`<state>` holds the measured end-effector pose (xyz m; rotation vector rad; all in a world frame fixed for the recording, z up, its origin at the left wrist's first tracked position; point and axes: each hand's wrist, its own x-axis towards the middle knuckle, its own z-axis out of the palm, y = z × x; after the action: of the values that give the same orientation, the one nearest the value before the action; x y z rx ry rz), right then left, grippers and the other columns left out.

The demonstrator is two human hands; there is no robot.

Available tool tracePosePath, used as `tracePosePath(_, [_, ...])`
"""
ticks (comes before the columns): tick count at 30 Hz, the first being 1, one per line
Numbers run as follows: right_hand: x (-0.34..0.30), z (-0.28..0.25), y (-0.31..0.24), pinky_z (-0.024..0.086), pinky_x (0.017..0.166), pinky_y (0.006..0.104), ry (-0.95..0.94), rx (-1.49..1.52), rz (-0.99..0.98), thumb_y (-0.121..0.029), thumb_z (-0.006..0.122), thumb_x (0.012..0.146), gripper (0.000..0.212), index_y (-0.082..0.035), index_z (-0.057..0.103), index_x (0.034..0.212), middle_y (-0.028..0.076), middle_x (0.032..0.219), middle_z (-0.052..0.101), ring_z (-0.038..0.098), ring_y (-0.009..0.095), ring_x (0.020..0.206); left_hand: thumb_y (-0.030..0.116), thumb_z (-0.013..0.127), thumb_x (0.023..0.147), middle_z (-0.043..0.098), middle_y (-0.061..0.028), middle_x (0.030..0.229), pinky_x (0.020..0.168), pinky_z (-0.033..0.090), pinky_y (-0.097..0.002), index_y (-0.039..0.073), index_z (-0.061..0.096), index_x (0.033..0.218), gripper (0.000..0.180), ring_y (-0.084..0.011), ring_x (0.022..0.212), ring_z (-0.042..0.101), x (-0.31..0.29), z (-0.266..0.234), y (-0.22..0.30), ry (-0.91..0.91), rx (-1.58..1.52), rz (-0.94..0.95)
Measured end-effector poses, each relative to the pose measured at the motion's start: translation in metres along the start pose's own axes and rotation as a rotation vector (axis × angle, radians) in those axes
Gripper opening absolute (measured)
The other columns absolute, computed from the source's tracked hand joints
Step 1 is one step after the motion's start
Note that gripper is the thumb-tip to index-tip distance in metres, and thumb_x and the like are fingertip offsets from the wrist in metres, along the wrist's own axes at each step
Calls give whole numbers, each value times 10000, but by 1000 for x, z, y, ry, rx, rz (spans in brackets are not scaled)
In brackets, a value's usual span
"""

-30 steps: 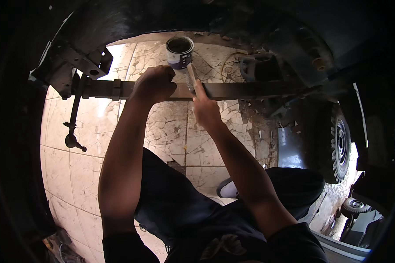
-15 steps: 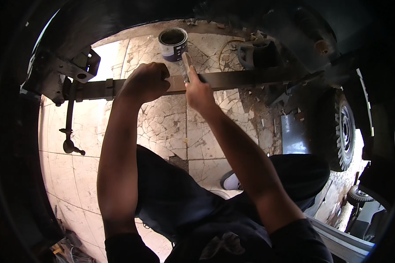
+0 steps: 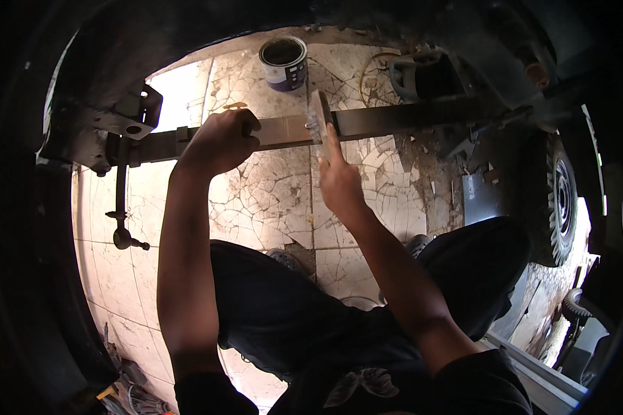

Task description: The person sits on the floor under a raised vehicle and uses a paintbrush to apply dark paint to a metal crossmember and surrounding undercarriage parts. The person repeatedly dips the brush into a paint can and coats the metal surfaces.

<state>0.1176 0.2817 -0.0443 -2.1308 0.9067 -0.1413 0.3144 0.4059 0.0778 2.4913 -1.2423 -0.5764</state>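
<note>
A dark metal beam (image 3: 374, 122) runs across in front of me, with a bare brownish stretch near its middle. My right hand (image 3: 340, 185) grips a wooden-backed wire brush (image 3: 320, 111), its grey bristles facing left against or just over the beam. On the left, my left hand (image 3: 221, 143) is closed in a fist at the beam. A small tan edge shows above its knuckles; what the fist holds, if anything, is hidden. Beyond the beam stands an open paint can (image 3: 284, 75), white and dark purple, with a dark inside.
A joint rod (image 3: 121, 200) hangs from the beam's left end, beside a holed metal bracket (image 3: 135, 121). Grey-handled gear (image 3: 405, 79) lies at the back right. A wheel (image 3: 562, 197) stands at the right. Cracked tiles (image 3: 263, 200) cover the floor. Dark bodywork surrounds me.
The wire brush has moved right along the beam, turned more upright, and its bristles now show. My left hand has shifted slightly left and down. The whole view has shifted a little.
</note>
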Motion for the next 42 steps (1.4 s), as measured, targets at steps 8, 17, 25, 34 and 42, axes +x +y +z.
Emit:
tracePosePath(8, [43,-1,-4,561,754,588,52,-73,-62,-199,590,1014,747,-199,178,1638,343,889,693,701,501,828,120,672,831,742,-192,1058,948,554,-415,20,729,1116,307,-335,1038,715,8,9,-8,1,10,11])
tracePosePath(17, [-39,-32,33,568,683,535,89,-172,-77,-181,557,1034,717,-205,181,1644,299,819,703,706,480,754,169,669,828,745,-206,1036,940,565,-416,23,742,1059,283,-353,1033,716,0,8,-2,-54,3,19])
tracePosePath(25, [79,1,5,530,842,590,80,-110,-112,-274,549,1045,709,-231,169,1643,380,1021,679,651,575,972,135,701,844,747,-177,1062,934,563,-421,32,729,1089,268,-341,1035,717,1,14,-1,-71,2,-6])
tracePosePath(34, [-49,-37,30,577,693,525,31,-211,22,-154,573,1027,748,-227,161,1647,302,828,699,711,483,758,176,694,845,746,-188,1047,932,563,-425,42,737,1100,291,-344,1042,714,-7,18,-32,-71,18,-17])
tracePosePath(42, [51,-4,11,553,765,578,110,-113,-95,-223,558,1037,716,-204,167,1636,362,934,685,678,545,885,167,705,867,744,-176,1067,919,564,-416,44,718,1126,287,-335,1042,713,10,22,1,-156,47,1])
